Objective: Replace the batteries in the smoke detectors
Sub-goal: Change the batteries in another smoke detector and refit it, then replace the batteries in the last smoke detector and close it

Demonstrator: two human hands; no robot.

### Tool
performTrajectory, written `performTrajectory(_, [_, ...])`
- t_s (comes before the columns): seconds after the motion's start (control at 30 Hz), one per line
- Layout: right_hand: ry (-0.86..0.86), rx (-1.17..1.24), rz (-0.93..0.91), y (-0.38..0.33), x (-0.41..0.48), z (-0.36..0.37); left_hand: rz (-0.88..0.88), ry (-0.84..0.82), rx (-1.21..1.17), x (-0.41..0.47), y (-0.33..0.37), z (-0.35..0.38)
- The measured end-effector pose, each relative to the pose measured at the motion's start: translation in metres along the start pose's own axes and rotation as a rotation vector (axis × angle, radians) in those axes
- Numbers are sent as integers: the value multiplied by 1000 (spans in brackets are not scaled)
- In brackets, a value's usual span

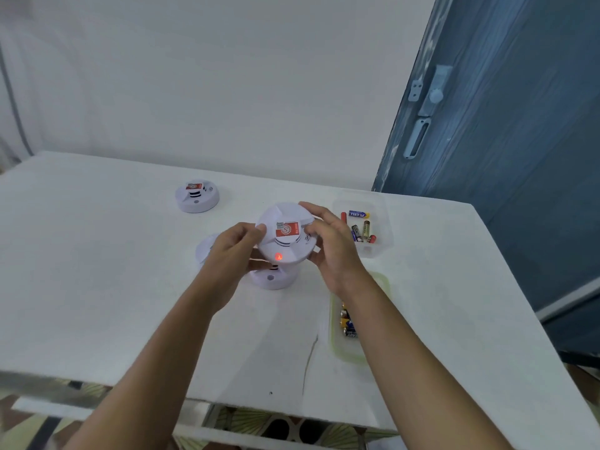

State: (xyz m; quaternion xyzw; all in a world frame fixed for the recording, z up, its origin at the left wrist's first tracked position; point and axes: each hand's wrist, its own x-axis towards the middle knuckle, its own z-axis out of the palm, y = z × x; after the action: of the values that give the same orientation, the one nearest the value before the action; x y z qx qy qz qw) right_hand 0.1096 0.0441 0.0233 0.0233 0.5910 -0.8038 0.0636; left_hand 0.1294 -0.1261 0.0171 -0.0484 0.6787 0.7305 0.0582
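Left hand [233, 246] and right hand [328, 245] grip the smoke detector [287, 238] by its rim, raised mid-table. Its red lamp [278, 256] glows, so I judge this unit powered. Status of the far-left detector [197, 196] and the detector beneath [274, 279] is unclear from here.

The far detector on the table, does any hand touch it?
No, the far detector lies alone, while the left hand and right hand hold the lit detector.

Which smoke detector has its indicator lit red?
The held detector, gripped between left hand and right hand. The detector beneath it and the far detector show unlit grey buttons.
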Motion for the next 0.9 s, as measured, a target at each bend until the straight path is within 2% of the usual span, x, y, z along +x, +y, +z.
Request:
performTrajectory(0.1, [-10, -105, 19, 14, 20, 16, 4, 47, 46, 13, 0, -28])
performTrajectory(0.23, [109, -288, -18, 30, 51, 44, 44, 217, 156, 43, 3, -61])
performTrajectory(0.43, [153, -509, -75, 31, 96, 84, 46, 422, 396, 92, 4, -88])
performTrajectory(0.67, [53, -843, 92, 24, 116, 96, -36, 354, 520, 120, -19, -103])
performTrajectory(0.9, [-13, -939, 229, 25, 116, 107, -5, 333, 689, 124, -27, -107])
